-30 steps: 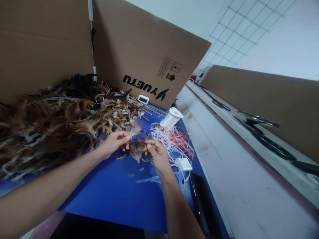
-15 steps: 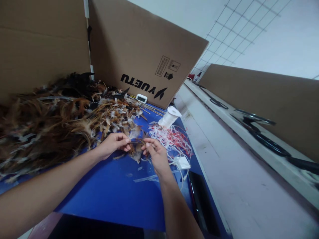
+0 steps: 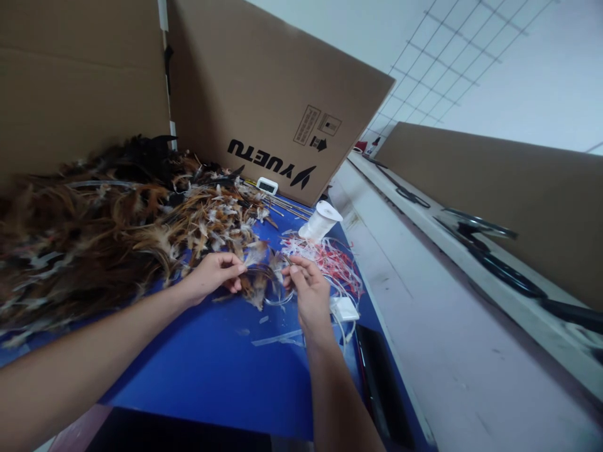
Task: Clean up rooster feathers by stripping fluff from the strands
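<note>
My left hand [image 3: 215, 276] is closed in a pinch on the base of a feather [image 3: 257, 253], pale and fluffy at that end. Brown strands curve away from its fingertips over the blue table [image 3: 211, 370]. More loose brown feathers [image 3: 255, 292] lie just beyond and below the fingers. To the right, my right hand [image 3: 311, 292] is held apart from the left, thumb and fingers pinched together. Whatever sits in that pinch is too small and blurred to name. A large heap of brown, black and white feathers [image 3: 155, 232] spreads left of both hands.
A white spool [image 3: 321, 221] stands behind my right hand, beside tangled white and red strips [image 3: 336, 257]. A white adapter [image 3: 344, 309] with cable lies nearby, and a black flat object [image 3: 384, 383] at the right edge. Cardboard [image 3: 264, 94] walls the back. Scissors [image 3: 412, 196] rest on the ledge.
My right hand has moved right and slightly away from the left hand, off the curved brown strands. My left hand has hardly moved and keeps its pinch.
</note>
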`<state>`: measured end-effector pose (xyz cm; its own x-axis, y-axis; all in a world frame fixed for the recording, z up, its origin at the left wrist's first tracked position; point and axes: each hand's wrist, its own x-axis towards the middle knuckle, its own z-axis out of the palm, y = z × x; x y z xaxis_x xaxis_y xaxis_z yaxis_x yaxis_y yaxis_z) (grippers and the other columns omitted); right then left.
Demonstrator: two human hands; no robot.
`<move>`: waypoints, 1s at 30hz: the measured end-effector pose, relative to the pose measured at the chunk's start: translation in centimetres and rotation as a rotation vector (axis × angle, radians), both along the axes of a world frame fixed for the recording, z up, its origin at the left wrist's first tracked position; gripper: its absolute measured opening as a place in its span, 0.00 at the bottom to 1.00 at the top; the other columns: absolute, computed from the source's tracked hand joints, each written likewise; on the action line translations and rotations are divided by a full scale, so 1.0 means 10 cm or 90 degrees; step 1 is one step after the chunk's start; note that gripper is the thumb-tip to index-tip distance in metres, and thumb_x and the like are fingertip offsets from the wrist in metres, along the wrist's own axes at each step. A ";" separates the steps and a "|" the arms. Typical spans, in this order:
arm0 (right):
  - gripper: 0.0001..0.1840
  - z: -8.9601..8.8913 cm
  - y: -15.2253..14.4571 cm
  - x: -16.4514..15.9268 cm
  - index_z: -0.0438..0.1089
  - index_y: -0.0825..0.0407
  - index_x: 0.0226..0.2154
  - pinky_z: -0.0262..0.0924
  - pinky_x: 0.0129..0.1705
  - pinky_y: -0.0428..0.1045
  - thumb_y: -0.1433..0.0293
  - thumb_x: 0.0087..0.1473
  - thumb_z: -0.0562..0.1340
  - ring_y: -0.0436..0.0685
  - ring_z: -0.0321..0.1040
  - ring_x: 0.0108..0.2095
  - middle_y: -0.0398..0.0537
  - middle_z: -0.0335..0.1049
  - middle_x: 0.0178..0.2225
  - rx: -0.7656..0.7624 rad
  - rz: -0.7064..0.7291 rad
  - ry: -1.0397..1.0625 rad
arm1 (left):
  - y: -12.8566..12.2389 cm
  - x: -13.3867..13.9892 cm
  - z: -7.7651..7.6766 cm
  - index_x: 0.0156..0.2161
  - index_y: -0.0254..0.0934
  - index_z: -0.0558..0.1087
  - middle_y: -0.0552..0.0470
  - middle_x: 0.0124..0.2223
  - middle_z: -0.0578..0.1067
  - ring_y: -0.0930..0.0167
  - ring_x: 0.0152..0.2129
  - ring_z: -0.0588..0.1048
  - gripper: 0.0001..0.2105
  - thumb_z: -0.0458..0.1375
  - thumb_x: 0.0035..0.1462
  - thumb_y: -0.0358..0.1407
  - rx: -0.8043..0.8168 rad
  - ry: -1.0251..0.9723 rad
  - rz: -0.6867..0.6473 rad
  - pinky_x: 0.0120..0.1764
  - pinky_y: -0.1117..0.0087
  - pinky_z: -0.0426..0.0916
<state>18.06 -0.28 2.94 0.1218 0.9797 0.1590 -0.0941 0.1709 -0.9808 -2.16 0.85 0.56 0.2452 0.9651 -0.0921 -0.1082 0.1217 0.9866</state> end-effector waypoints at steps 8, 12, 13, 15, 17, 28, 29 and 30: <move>0.11 0.09 -0.12 -0.03 0.68 0.52 0.37 0.57 0.23 0.45 0.68 0.48 0.64 0.48 0.63 0.21 0.40 0.70 0.23 -0.039 0.178 0.069 | -0.05 0.02 0.11 0.28 0.35 0.72 0.58 0.14 0.67 0.77 0.10 0.64 0.12 0.59 0.52 0.43 0.105 0.073 0.077 0.15 0.78 0.57; 0.11 0.06 -0.17 -0.10 0.68 0.51 0.37 0.57 0.22 0.44 0.69 0.48 0.64 0.47 0.62 0.20 0.40 0.71 0.23 -0.081 0.244 0.065 | -0.06 0.04 0.11 0.28 0.35 0.73 0.57 0.14 0.68 0.77 0.11 0.64 0.12 0.59 0.53 0.43 0.110 0.072 0.067 0.16 0.78 0.57; 0.11 0.06 -0.17 -0.11 0.68 0.51 0.37 0.57 0.23 0.44 0.69 0.48 0.64 0.47 0.63 0.20 0.40 0.72 0.23 -0.093 0.253 0.067 | -0.06 0.04 0.10 0.28 0.35 0.73 0.56 0.15 0.68 0.77 0.11 0.64 0.12 0.59 0.53 0.43 0.109 0.069 0.065 0.16 0.78 0.57; 0.12 0.06 -0.18 -0.12 0.67 0.51 0.38 0.57 0.23 0.44 0.69 0.47 0.64 0.47 0.63 0.20 0.41 0.73 0.24 -0.114 0.265 0.073 | -0.06 0.05 0.08 0.28 0.35 0.73 0.56 0.15 0.69 0.77 0.12 0.66 0.12 0.59 0.53 0.43 0.109 0.058 0.060 0.17 0.78 0.58; 0.13 0.05 -0.18 -0.12 0.67 0.51 0.38 0.57 0.24 0.44 0.69 0.46 0.65 0.47 0.64 0.22 0.42 0.75 0.25 -0.120 0.263 0.086 | -0.06 0.05 0.06 0.28 0.34 0.73 0.56 0.16 0.69 0.77 0.13 0.66 0.12 0.59 0.53 0.43 0.105 0.044 0.056 0.17 0.78 0.59; 0.17 0.02 -0.12 -0.11 0.68 0.49 0.36 0.65 0.31 0.46 0.73 0.41 0.69 0.49 0.70 0.28 0.43 0.75 0.32 -0.091 0.179 0.232 | -0.19 0.15 0.10 0.30 0.33 0.72 0.50 0.33 0.78 0.82 0.12 0.66 0.11 0.63 0.51 0.40 -0.042 -0.113 -0.006 0.15 0.79 0.58; 0.18 0.03 -0.12 -0.11 0.68 0.49 0.36 0.66 0.31 0.46 0.73 0.40 0.69 0.50 0.71 0.29 0.42 0.74 0.32 -0.089 0.168 0.240 | -0.21 0.16 0.10 0.30 0.33 0.71 0.50 0.31 0.77 0.81 0.12 0.67 0.11 0.63 0.51 0.40 -0.056 -0.126 -0.020 0.16 0.79 0.60; 0.18 0.03 -0.12 -0.12 0.68 0.49 0.36 0.67 0.32 0.46 0.73 0.40 0.69 0.50 0.71 0.29 0.42 0.74 0.32 -0.088 0.156 0.245 | -0.22 0.17 0.11 0.30 0.33 0.71 0.51 0.28 0.77 0.80 0.13 0.68 0.11 0.63 0.51 0.40 -0.072 -0.135 -0.034 0.17 0.79 0.62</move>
